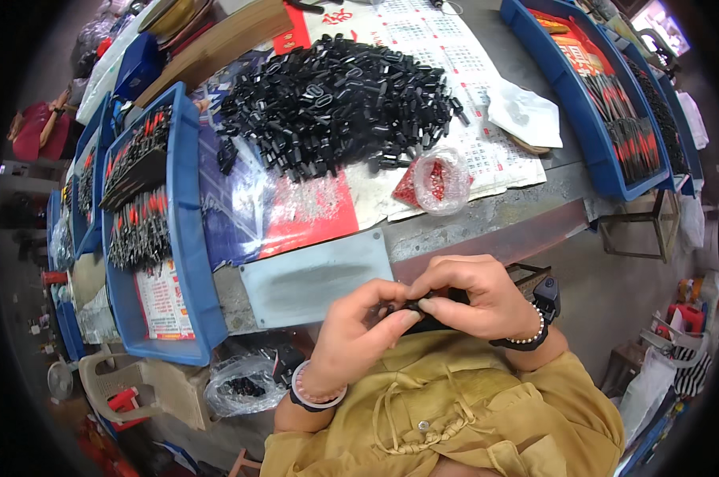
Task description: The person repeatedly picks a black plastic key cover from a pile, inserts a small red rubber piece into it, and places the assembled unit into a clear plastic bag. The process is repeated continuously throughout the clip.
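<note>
Close in front of my body, my left hand and my right hand meet, thumbs and forefingers pinched on a small black part. The fingers cover most of it, so its exact kind does not show. Just beyond my hands lies a pale grey rectangular plate with a dark smudged middle. Farther back, a large heap of small black oblong pieces spreads over printed paper sheets. Between the heap and my right hand sits a clear plastic bag of tiny red pieces.
A blue tray at the left holds rows of black parts with red-orange tips; another blue tray stands at the right. A white packet lies beside the heap. Below the left tray are a chair and a plastic bag.
</note>
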